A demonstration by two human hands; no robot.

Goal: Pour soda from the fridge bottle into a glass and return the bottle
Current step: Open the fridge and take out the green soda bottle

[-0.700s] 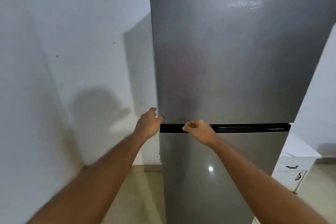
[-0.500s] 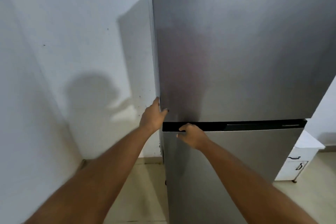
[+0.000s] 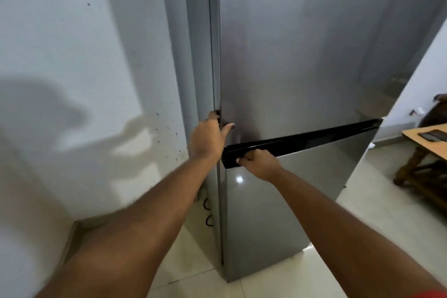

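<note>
Stage: we're only starting, fridge (image 3: 302,55) barely cracked, no bottle or glass in sight.
Grips: left hand (image 3: 208,139) curls round the upper door edge (image 3: 216,55); right hand (image 3: 260,162) hooks the black handle strip (image 3: 314,138).
Left: basically everything, lol.

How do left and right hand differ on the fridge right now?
The left hand is higher, its fingers wrapped round the upper door at its left edge, thumb lying on the front; the right hand is lower, its fingers hooked into the black handle strip above the lower door. Both grip the fridge near its left edge.
</note>
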